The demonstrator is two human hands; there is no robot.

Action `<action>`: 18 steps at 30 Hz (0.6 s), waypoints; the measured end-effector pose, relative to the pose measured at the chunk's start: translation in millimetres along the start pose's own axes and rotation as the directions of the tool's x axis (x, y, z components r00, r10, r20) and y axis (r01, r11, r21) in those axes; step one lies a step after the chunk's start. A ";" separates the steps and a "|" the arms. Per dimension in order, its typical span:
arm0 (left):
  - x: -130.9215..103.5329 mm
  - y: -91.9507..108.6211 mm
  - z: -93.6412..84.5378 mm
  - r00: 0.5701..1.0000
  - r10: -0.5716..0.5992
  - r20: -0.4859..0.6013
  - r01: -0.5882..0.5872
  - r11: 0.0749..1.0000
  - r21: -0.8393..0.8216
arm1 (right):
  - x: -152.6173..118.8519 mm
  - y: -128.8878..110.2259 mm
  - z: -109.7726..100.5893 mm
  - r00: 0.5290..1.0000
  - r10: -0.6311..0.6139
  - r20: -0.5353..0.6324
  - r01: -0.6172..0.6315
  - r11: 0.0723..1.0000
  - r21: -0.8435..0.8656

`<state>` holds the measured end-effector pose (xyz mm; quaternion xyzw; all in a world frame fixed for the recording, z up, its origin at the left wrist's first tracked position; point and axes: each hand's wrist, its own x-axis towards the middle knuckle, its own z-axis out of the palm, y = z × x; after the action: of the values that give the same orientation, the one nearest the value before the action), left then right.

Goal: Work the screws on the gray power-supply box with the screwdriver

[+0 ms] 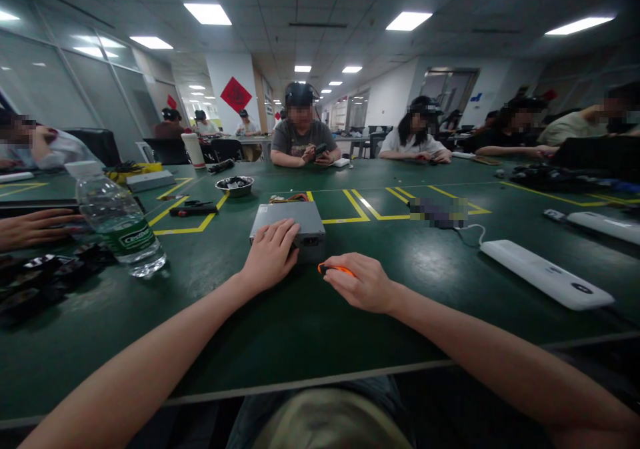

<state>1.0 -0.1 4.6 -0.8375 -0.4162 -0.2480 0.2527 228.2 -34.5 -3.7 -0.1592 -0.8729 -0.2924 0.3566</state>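
Note:
A grey metal box (310,219), which looks like a computer power supply with a socket on its near side, sits on the green table. Coloured wires (290,197) show behind it. My left hand (271,252) rests on the box's top and near-left edge, fingers spread. To the right of the box's near side, my right hand (361,282) is closed around an orange and black tool (337,270). The tool's tip points left towards the box and a small gap seems to lie between them.
A water bottle (125,229) stands at the left, near another person's hand (40,229) and dark parts (45,279). Further back are a metal bowl (235,185) and a black-red tool (194,209). A white power strip (545,274) lies at the right. Several people sit around.

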 end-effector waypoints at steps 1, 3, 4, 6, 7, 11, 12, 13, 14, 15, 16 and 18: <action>-0.1 -0.1 0.1 1.000 0.001 -0.001 -0.001 1.000 -0.003 | 1.1 -3.0 -0.1 0.999 -0.038 -0.004 0.038 0.999 0.004; -0.1 -0.2 0.4 1.000 0.003 -0.004 -0.003 1.000 -0.010 | 5.4 -10.8 -1.6 0.997 -0.073 -0.009 0.073 0.997 0.022; -0.1 -0.3 0.5 1.000 0.002 -0.007 -0.002 1.000 -0.015 | 8.2 -14.9 -2.7 0.996 -0.083 -0.023 0.084 0.996 0.043; -0.1 -0.2 0.6 1.000 0.000 -0.009 0.000 1.000 -0.023 | 14.1 -22.0 -5.4 0.995 -0.048 -0.091 0.057 0.993 0.099; 0.0 -0.2 0.7 1.000 -0.003 -0.009 0.003 1.000 -0.024 | 16.9 -24.5 -7.1 0.992 -0.028 -0.126 0.043 0.992 0.120; 0.0 0.3 1.3 1.000 -0.013 0.010 0.013 1.000 -0.009 | 26.1 -27.5 -14.9 0.979 0.035 -0.200 -0.007 0.990 0.142; 0.0 0.5 1.5 1.000 -0.017 0.013 0.017 1.000 -0.006 | 27.7 -27.2 -16.4 0.977 0.039 -0.209 -0.010 0.990 0.138; 0.1 0.6 1.6 1.000 -0.018 0.016 0.019 1.000 -0.005 | 29.0 -26.9 -17.3 0.975 0.040 -0.217 -0.011 0.991 0.134; 0.1 0.6 1.8 1.000 -0.019 0.016 0.019 1.000 -0.005 | 29.9 -26.6 -17.6 0.974 0.040 -0.224 -0.012 0.992 0.129; 0.1 0.7 1.8 1.000 -0.020 0.016 0.020 1.000 -0.004 | 30.6 -26.3 -17.3 0.973 0.040 -0.229 -0.011 0.992 0.123; 0.1 0.8 1.8 1.000 -0.019 0.015 0.020 1.000 -0.005 | 30.9 -26.0 -16.6 0.971 0.037 -0.235 -0.010 0.993 0.115; 0.1 0.8 1.8 1.000 -0.018 0.010 0.018 1.000 -0.003 | 30.5 -25.2 -14.3 0.969 0.025 -0.245 -0.004 0.996 0.084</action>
<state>2.1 0.7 3.1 -0.8354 -0.4246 -0.2468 0.2469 202.3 -60.9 16.4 -0.1132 -0.8322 -0.2706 0.4706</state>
